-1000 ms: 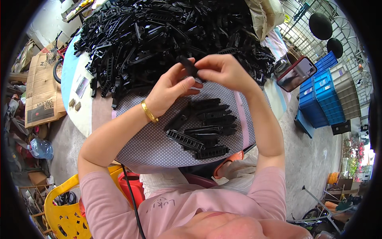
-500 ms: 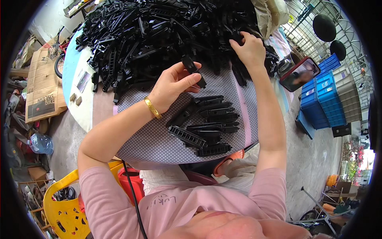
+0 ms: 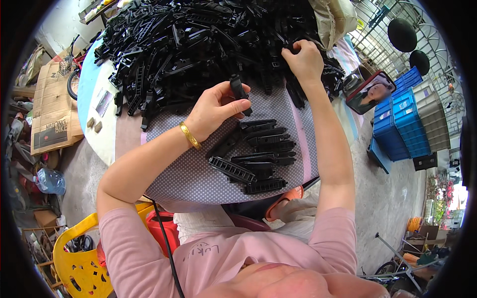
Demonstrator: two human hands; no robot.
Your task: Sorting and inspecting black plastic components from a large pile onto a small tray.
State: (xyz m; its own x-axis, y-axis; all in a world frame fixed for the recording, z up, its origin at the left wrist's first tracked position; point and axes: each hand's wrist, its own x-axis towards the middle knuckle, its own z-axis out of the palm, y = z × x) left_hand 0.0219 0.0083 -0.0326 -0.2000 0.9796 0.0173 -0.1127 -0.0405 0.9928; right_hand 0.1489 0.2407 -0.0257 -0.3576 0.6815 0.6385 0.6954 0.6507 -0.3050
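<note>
- Head view, from where I stand: left hand (image 3: 211, 110) closed on one black part (image 3: 238, 90), thumb on the near side, fingers behind; the part is steeply tilted, its upper end clear of the grip, raised above the patterned tablecloth (image 3: 174, 174).
- Right hand (image 3: 305, 62) at the right side of the black heap (image 3: 189, 44), thumb and forefinger bent with a narrow space between them. Cannot tell whether anything is pinched there.
- Smaller group of black parts (image 3: 271, 145) lies on the cloth between the forearms, roughly in rows; one ladder-ribbed piece (image 3: 232, 170) rests ribs-up at its left front.
- Handling, estimated: light, one-hand load; looks like moulded plastic, so stiff, with little give.
- Surface: glossy highlights suggest smooth faces, perhaps slippery along the length.
- Fragility: body probably robust; thin ribs look the likelier place to snap or catch on neighbours.
- Hold: best across the long sides near mid-length, thumb opposing fingers. In the heap, a projecting end seems the easier purchase, since pieces lie crossed and may snag.
</note>
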